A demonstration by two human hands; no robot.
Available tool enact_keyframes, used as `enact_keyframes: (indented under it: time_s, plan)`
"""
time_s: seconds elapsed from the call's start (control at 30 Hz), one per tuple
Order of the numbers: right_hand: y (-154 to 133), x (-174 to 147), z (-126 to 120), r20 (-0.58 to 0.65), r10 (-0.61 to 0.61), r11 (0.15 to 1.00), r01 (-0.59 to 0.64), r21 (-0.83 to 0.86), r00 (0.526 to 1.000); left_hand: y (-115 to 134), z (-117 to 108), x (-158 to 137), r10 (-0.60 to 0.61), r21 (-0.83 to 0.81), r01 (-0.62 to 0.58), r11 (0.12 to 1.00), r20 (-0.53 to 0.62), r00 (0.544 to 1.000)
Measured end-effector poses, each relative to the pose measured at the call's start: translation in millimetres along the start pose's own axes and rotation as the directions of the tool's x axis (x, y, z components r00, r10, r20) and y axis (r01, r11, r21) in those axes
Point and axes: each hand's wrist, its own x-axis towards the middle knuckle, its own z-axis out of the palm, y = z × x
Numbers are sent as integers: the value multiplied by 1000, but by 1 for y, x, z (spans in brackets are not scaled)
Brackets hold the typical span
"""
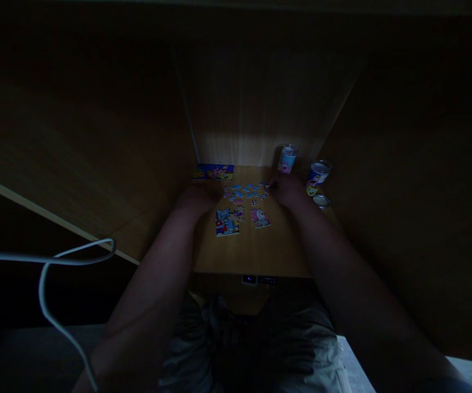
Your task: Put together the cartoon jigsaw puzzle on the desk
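Loose jigsaw puzzle pieces [249,191], mostly light blue, lie scattered on the wooden tabletop [279,251]. Nearer to me are two joined puzzle sections: a larger colourful one [227,221] on the left and a smaller pinkish one [260,217] on the right. My right hand [288,189] is closed in a pinch at the right side of the loose pieces, with a small puzzle piece [269,186] at its fingertips. My left hand [200,198] rests on the tabletop left of the loose pieces; its fingers are lost in shadow.
At the back left lies a finished-looking cartoon picture strip [215,172]. Two clear-topped cartoon cans [287,159] [317,173] stand at the right, with a round lid [321,201] beside them. Wooden panels enclose the sides and back. A white cable [45,295] hangs at left.
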Motion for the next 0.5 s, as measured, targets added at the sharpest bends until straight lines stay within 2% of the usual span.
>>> enact_keyframes:
  time_s: [0.17, 0.5]
  plan:
    - [-3, 0, -3, -20, 3, 999, -2, 40, 1000, 1, -1, 1, -34, 153, 26, 988, 50, 998]
    - [-8, 0, 1, 34, -55, 975, 46, 219, 998, 2, -2, 2, -110, 210, 103, 972, 22, 994]
